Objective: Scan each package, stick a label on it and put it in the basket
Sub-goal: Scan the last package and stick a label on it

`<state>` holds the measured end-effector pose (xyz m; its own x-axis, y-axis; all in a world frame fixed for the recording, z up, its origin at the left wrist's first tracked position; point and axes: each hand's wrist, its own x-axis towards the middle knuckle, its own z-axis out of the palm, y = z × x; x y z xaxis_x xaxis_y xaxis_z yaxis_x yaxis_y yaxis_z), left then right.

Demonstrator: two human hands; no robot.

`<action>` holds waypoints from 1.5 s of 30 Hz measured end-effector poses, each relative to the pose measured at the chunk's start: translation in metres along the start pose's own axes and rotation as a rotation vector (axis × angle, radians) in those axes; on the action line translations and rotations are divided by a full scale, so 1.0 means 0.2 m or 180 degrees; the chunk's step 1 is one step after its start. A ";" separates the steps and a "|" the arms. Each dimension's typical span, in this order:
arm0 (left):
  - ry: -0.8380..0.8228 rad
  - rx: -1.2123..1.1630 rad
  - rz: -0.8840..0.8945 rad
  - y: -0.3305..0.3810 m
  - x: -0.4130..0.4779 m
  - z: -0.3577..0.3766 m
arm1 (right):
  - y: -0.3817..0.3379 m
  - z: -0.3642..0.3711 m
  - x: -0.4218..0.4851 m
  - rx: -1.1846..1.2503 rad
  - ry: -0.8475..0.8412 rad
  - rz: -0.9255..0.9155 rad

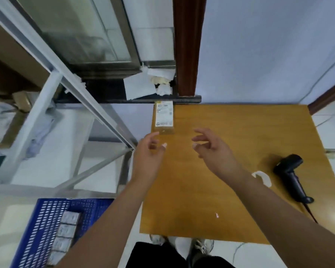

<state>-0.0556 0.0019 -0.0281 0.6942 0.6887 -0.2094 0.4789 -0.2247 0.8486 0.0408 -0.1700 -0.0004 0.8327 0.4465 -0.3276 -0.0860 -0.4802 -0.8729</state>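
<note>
Person stands at the near edge of a wooden table (240, 190), both bare forearms stretched out over it. Left hand (150, 147) is held over the table's left edge with relaxed, slightly bent fingers and nothing in it. Its forefinger tip lies at the near end of the package (164, 118); cannot tell whether it touches. Right hand (211, 146) is also empty, with fingers spread and loosely curved, hanging above the bare wood a little to the right of the package and apart from it. The package is a flat, clear-fronted packet with a white printed label on its upper half. It lies lengthwise at the far left corner of the table, its far end against the dark sill. A black handheld scanner (290, 175) lies on the right side of the table, head pointing away, cable trailing off the near edge. Just left of it is a curled white label strip (263, 177). Small pale scrap (217, 215) near the front of the table. On the floor to the left sits a blue perforated basket (37, 229) holding a row of grey packets (66, 235). Crumpled papers (149, 84) are piled on the sill by the window.
</note>
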 end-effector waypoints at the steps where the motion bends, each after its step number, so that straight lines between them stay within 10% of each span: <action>1: 0.0070 -0.0015 -0.0164 -0.03 0.07 0.04 | 0.04 0.06 0.10 0.0008 -0.0045 0.0069; 7: 0.0114 0.0158 -0.0837 -0.18 0.53 0.22 | 0.17 0.36 0.58 0.0218 -0.0202 0.0402; 14: 0.0147 0.0096 -0.0275 -0.26 0.72 0.36 | 0.24 0.56 0.78 0.0485 -0.0199 0.0468; 28: -0.0322 -0.0849 -0.0729 -0.08 -0.09 0.37 | 0.44 0.13 -0.06 0.0850 0.0392 0.0651; 36: -0.1123 -0.0739 -0.0952 -0.22 -0.46 0.51 | 0.70 -0.03 -0.39 0.0496 0.0460 0.1014; 45: -0.0875 -0.0217 -0.1029 -0.33 -0.55 0.75 | 0.87 -0.09 -0.42 0.0529 0.0361 0.1062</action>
<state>-0.0829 -0.1625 -0.1342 0.6360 0.5048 -0.5836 0.6651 0.0249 0.7463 -0.0349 -0.3045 -0.1192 0.7984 0.1955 -0.5695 -0.4421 -0.4517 -0.7749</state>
